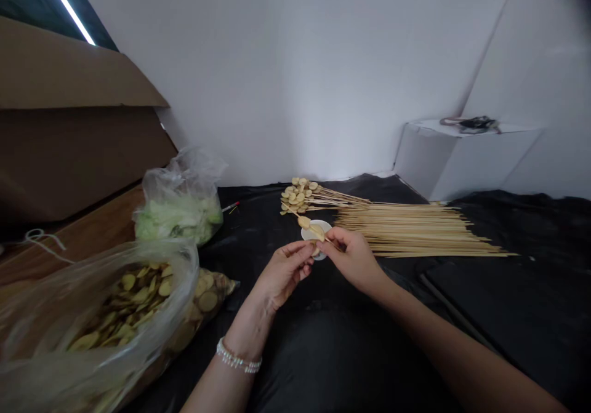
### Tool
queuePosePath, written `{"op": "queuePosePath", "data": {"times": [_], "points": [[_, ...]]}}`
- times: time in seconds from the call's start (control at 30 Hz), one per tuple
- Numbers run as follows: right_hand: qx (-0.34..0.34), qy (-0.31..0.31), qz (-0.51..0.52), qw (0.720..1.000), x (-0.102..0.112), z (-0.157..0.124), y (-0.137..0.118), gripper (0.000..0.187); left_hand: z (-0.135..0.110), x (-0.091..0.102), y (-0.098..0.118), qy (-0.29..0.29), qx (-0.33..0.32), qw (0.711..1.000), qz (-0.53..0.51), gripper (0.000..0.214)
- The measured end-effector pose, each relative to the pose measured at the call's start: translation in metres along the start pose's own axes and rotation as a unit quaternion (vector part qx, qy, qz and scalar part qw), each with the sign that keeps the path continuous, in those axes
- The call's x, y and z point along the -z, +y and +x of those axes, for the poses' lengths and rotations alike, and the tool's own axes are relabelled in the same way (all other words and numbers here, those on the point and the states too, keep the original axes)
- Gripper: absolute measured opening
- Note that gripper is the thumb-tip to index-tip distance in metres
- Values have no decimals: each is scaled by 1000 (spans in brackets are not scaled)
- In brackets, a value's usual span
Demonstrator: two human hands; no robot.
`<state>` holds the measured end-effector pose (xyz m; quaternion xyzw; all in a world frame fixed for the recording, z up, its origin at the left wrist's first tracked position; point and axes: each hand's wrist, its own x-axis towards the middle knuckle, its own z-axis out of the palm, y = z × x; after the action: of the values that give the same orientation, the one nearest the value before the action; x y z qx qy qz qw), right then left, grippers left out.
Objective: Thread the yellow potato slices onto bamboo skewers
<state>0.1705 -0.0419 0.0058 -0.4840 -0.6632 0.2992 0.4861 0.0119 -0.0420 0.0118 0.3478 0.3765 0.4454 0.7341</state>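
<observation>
My right hand (pixel 351 258) is closed around a thin wooden skewer (pixel 330 241) that carries a few pale potato slices (pixel 316 232). The skewer slants up and to the left. My left hand (pixel 287 271), with a beaded bracelet on the wrist, pinches a potato slice (pixel 316 250) beside the skewer, close to the right fingertips. Whether that slice is pierced is hard to make out. Just behind the fingers stands a small white bowl (pixel 306 233), partly hidden by the hands and slices.
Bare skewers (pixel 415 228) lie in a wide bundle at right. Skewers loaded with slices (pixel 300 195) lie at the back. At left are an open plastic bag of potato slices (pixel 138 296) and a bag with pale green pieces (pixel 180 216). A white box (pixel 462 154) stands back right.
</observation>
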Motion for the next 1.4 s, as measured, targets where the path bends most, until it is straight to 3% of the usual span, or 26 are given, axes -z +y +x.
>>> {"op": "queuePosePath", "data": {"times": [0.1,0.3,0.43,0.57,0.67,1.0,1.4], "points": [[9,-1,-10,1000,0,-1,-1,21,0,1,3,21,-7,1000,-7,20],[10,9,-41,999,3,-3,-8,20,4,6,19,102,-13,981,-163,9],[17,-15,-52,998,6,-4,-13,25,7,15,23,99,24,963,-250,9],[33,-37,-74,996,11,-4,-15,32,12,24,23,108,17,953,-282,9],[44,-45,-93,994,12,-4,-12,25,14,29,25,112,-1,947,-302,10],[65,-54,-246,966,10,-5,-6,23,17,33,27,114,-24,944,-307,16],[65,-65,-300,949,10,-6,-9,22,14,29,28,152,-53,950,-268,13]]}}
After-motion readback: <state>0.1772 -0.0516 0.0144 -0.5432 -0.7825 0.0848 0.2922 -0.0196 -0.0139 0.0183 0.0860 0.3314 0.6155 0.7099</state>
